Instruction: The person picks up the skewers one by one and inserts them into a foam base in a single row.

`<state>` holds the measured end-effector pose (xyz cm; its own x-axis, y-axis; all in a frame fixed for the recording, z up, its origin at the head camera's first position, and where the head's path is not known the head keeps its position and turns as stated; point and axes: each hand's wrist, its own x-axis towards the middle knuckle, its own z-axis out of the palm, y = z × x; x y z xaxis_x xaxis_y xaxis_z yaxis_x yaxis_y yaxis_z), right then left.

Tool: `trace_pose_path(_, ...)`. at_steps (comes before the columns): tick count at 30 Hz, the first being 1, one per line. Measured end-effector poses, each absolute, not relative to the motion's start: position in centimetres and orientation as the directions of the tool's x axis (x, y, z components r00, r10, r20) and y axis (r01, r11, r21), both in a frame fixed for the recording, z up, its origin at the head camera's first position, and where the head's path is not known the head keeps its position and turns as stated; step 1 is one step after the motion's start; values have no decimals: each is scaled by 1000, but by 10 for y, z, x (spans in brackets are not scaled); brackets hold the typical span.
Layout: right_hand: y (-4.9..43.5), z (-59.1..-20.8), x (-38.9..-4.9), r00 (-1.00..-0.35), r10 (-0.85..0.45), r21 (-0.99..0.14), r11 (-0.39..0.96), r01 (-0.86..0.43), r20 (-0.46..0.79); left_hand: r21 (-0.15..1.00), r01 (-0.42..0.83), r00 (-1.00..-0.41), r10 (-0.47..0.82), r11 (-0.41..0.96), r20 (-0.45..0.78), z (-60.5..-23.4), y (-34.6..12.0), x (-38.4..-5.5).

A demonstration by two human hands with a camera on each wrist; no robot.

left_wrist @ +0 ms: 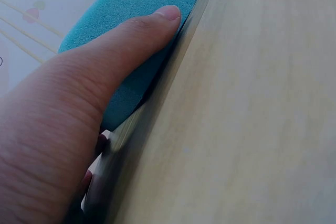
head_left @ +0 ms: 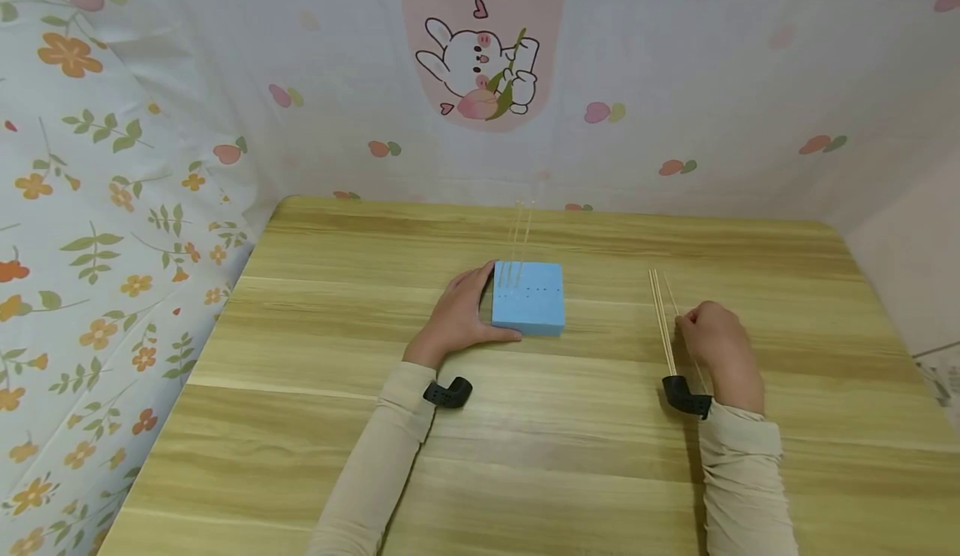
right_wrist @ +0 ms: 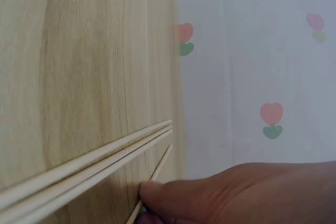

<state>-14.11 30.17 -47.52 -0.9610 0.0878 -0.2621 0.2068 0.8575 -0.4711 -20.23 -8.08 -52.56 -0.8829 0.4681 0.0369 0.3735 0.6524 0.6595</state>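
A light blue foam block (head_left: pixel 528 306), dotted with small holes, sits on the wooden table with three thin sticks (head_left: pixel 523 247) standing upright near its left back part. My left hand (head_left: pixel 459 316) grips the block from its left side. In the left wrist view the thumb (left_wrist: pixel 142 32) lies along the block's side face (left_wrist: pixel 137 3). On the right, my right hand (head_left: pixel 717 343) pinches one thin wooden stick (right_wrist: pixel 160 164) between thumb and fingers, its far tip angled away. Just left of it, several similar sticks (head_left: pixel 662 323) lie together on the table.
The wood-grain table (head_left: pixel 570 456) reaches back to a white printed cloth (head_left: pixel 637 56) with a rabbit drawing. A flowered cloth (head_left: pixel 112 231) hangs at the left. Black wrist mounts (head_left: pixel 448 393) sit on both sleeves; the right one overlaps the near ends of the loose sticks.
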Motion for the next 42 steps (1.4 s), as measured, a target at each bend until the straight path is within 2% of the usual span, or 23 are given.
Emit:
trace_pose_path(3, 302, -472, -141, -960, 90, -452, 867, 207, -267, 661, 365, -885, 465, 656, 27, -525, -81, -202)
trace_pose_path(6, 303, -467, -138, -972, 119, -463, 863, 203, -203, 663, 357, -886, 463, 658, 16, -525, -81, -201)
trace_pose_path(11, 294, -452, -134, -980, 189, -540, 833, 123, 69, 660, 356, -886, 463, 662, 15, -525, -82, -201)
trace_pose_path(19, 249, -432, -145, -903, 209, -679, 725, -115, 375, 653, 370, -886, 462, 661, 35, -528, -85, -202)
trace_pose_path(22, 233, -432, -152, -855, 190, -684, 692, -232, 482, 658, 378, -880, 473, 651, 39, -528, -84, -202)
trace_pose_path(25, 219, -431, -160, -814, 143, -642, 695, -322, 563, 662, 387, -877, 477, 641, 51, -529, -84, -203)
trace_pose_path(28, 204, -429, -168, -785, 109, -612, 693, -380, 610, 656, 400, -875, 479, 641, 65, -529, -84, -204)
trace_pose_path(36, 164, -419, -183, -749, 70, -627, 602, -495, 659, 650, 397, -874, 483, 648, 53, -528, -83, -205)
trace_pose_path(42, 138, -417, -184, -754, -20, -625, 546, -558, 656, 653, 403, -875, 478, 641, 71, -530, -84, -206)
